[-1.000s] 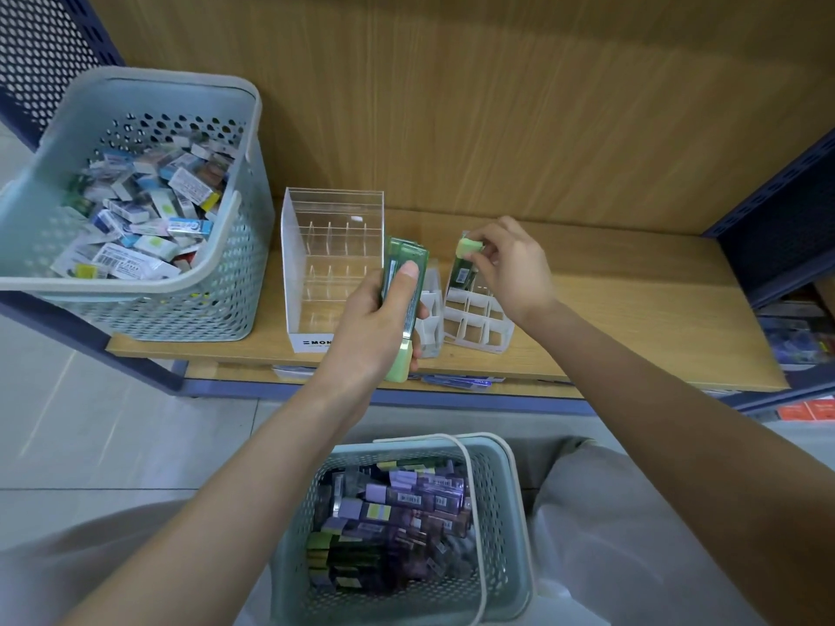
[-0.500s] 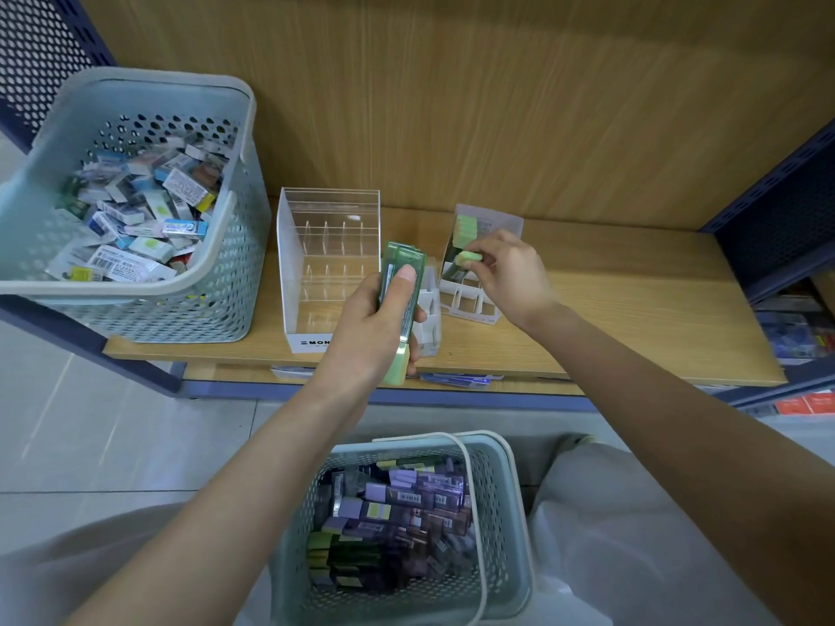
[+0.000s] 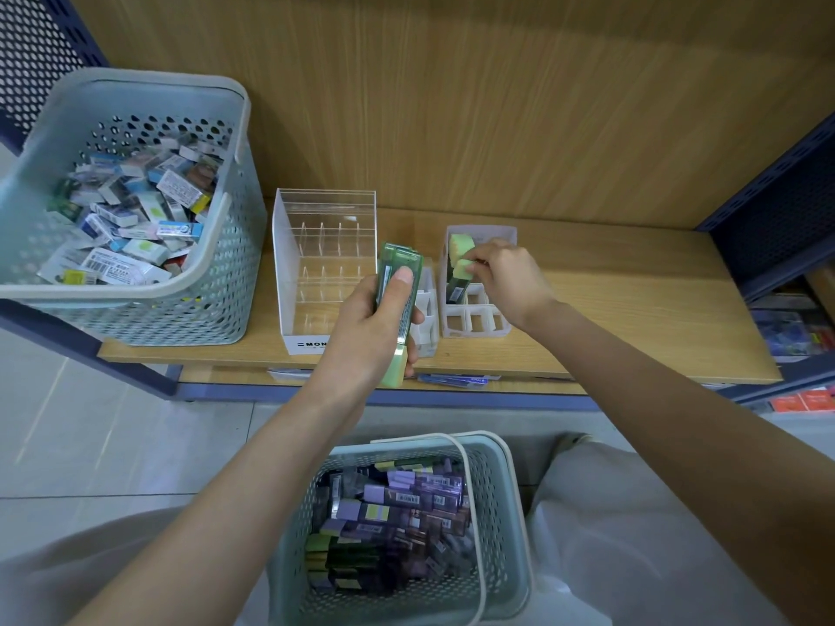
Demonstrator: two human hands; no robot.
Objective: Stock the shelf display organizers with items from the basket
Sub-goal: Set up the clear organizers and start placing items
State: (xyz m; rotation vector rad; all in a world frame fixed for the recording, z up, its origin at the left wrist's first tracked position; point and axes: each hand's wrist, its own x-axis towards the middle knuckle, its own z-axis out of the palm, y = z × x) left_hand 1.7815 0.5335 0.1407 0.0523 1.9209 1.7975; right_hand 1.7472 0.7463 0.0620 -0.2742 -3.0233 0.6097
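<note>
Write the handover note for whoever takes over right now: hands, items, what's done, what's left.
Left hand: grips a stack of green packs over the shelf's front edge.
Right hand: pinches a green-capped pack, partly inside a cell of the white grid organizer.
Done: one standing pack sits in the back row.
Left: seat the pinched one, fill the front cells, then the clear organizer. More stock is in the basket below.
</note>
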